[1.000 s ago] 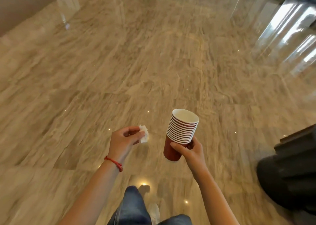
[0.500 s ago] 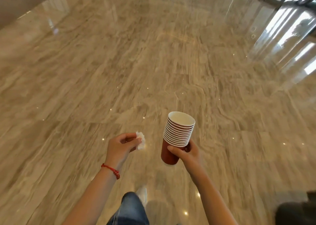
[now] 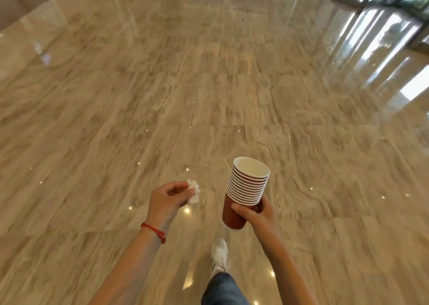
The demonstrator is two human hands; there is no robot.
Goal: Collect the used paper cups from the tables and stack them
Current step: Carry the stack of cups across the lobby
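My right hand [image 3: 256,214] wraps the lower part of a tall stack of nested red paper cups with white rims [image 3: 245,190], its long axis near upright, mouth tipped away. Just left of it, my left hand [image 3: 168,199] pinches a crumpled white tissue [image 3: 194,191]. No table shows yet.

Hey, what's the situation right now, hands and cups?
Right hand grips the stack of red paper cups. Left hand pinches a crumpled white tissue. Walking; bare marble floor ahead.
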